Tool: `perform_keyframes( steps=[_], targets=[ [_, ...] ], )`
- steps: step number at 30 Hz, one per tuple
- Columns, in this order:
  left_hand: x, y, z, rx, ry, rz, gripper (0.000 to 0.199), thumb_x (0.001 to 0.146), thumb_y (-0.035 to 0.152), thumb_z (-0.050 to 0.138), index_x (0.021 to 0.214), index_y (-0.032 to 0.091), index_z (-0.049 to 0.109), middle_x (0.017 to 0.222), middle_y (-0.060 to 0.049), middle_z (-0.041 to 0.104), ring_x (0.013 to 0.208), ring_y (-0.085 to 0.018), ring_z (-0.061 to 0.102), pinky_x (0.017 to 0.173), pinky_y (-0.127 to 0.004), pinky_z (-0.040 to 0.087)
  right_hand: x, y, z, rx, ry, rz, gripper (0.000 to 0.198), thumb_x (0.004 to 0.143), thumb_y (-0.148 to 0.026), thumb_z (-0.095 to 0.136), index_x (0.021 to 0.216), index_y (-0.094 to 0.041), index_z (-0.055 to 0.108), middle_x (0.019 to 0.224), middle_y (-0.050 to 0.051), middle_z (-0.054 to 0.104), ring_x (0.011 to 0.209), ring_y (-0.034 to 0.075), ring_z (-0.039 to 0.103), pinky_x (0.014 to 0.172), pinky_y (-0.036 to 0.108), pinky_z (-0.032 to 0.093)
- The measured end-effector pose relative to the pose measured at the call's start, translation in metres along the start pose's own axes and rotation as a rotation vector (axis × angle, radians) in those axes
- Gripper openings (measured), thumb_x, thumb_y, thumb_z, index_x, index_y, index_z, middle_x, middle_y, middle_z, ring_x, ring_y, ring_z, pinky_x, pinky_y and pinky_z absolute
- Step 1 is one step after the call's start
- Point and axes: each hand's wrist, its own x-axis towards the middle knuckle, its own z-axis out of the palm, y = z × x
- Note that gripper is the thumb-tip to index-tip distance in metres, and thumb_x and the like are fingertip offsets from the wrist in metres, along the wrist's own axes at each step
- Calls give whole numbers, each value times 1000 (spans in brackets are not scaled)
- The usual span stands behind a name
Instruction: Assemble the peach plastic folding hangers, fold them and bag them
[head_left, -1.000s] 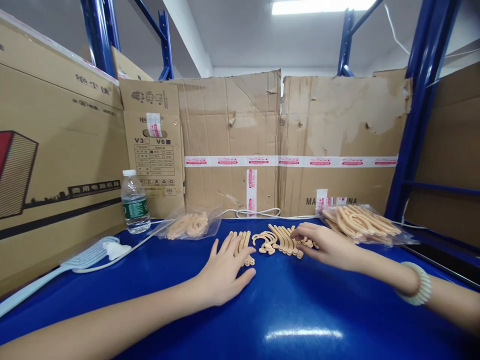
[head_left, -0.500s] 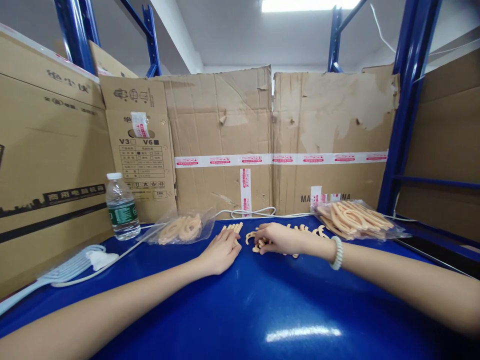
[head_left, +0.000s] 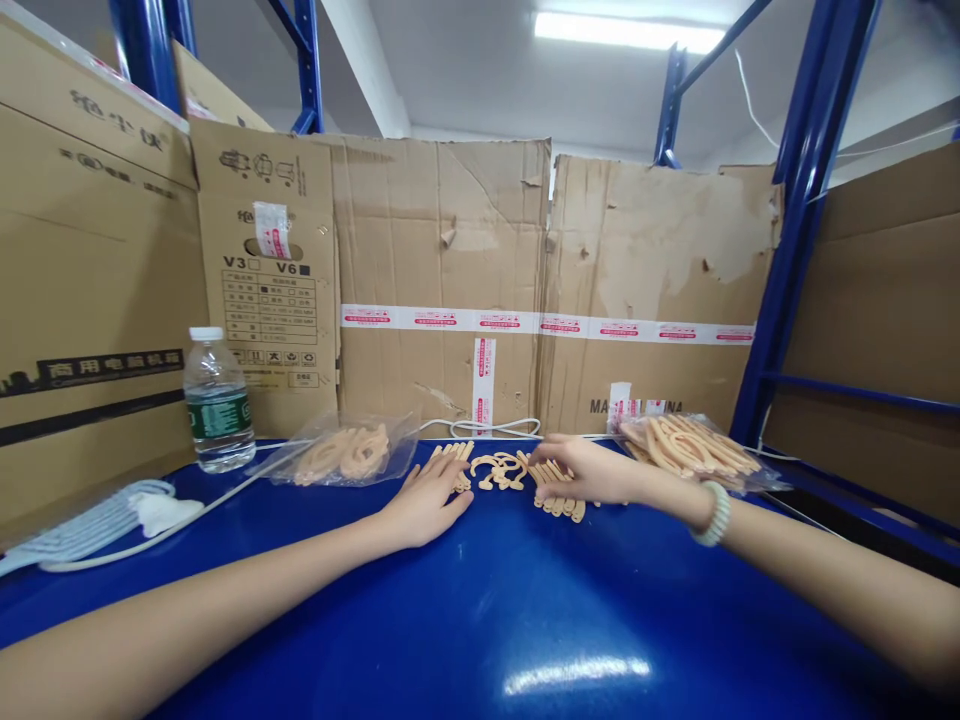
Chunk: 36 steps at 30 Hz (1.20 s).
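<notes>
My left hand [head_left: 424, 505] lies on the blue surface with its fingers stretched over a row of short, pale wooden-looking sticks [head_left: 463, 452]. The fingers cover part of that row. Between my hands sits a small group of curved, hook-like pieces [head_left: 499, 470] in the same pale colour. My right hand [head_left: 592, 470], with a pale coiled band at the wrist, is over several slim pieces lined up side by side [head_left: 559, 508]. Its thumb and fingers are apart, with nothing visibly gripped. The hand hides the far right of these pieces.
Clear plastic bags of pale parts lie at the left [head_left: 341, 455] and right [head_left: 686, 450]. A water bottle [head_left: 219, 415], a white cable [head_left: 247, 492] and a bluish mask-like bundle [head_left: 97, 520] are on the left. Cardboard panels [head_left: 442, 250] stand behind.
My right hand has shifted right, off the curved pieces, and its fingers have spread. The curved pieces now show between my hands. My left hand stays on the sticks. The view has turned slightly.
</notes>
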Motion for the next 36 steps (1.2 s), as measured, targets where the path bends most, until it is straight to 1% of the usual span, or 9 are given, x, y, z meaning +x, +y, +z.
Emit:
perform_keyframes(
  steps=[4,9,12,16,19,22,27,31,36],
  targets=[
    [-14,6,-2,3,62,106,42,91,40,42,127,20,48,144,-13,43,137,-30,32,111,-54,27,-30,-7,13,-167,-59,13,52,88,-55,50,122,-16,56,107,13,56,94,26,57,81,40,47],
    [-20,11,-5,1,79,168,37,91,37,43,123,19,52,138,-12,49,132,-27,39,111,-47,30,-23,6,31,-322,-24,7,49,96,-53,33,118,-15,54,107,15,55,95,27,54,84,45,43],
    [-19,12,-6,3,71,146,37,91,37,42,122,17,52,136,-12,50,130,-27,42,110,-47,32,-11,21,36,-304,-13,-7,49,96,-52,33,119,-14,52,107,15,55,97,27,52,86,44,42],
    [-19,12,-5,15,80,142,37,91,36,42,120,16,52,134,-14,52,128,-28,44,109,-47,33,-2,39,29,-132,20,-14,46,95,-52,35,116,-15,53,107,14,56,101,27,52,91,44,42],
    [-19,10,-4,5,91,154,36,91,36,42,118,16,53,132,-13,52,127,-28,45,108,-47,35,-10,51,11,-17,112,43,44,99,-45,24,118,-16,50,113,13,56,108,23,52,95,40,42],
    [-17,8,-1,-1,96,177,36,90,37,43,118,16,53,132,-14,52,127,-28,44,108,-47,34,-30,59,0,8,191,150,46,98,-48,28,119,-15,51,116,15,57,112,26,52,98,42,40],
    [-15,4,2,-17,113,195,36,90,38,42,117,17,53,130,-13,54,124,-27,47,107,-48,35,-59,55,19,-3,57,138,48,92,-51,43,125,-16,49,126,16,53,118,29,49,101,43,38],
    [-15,4,2,-20,104,196,36,90,38,42,118,17,52,130,-13,54,124,-27,47,106,-48,35,-60,59,36,34,109,170,35,94,-47,41,112,-19,50,114,12,56,106,24,53,94,39,42],
    [-16,6,0,-15,81,181,38,90,38,41,119,14,51,130,-14,53,124,-28,47,107,-48,35,-45,82,37,49,118,192,33,92,-52,42,94,-20,47,94,7,56,84,21,53,80,35,45]
  ],
)
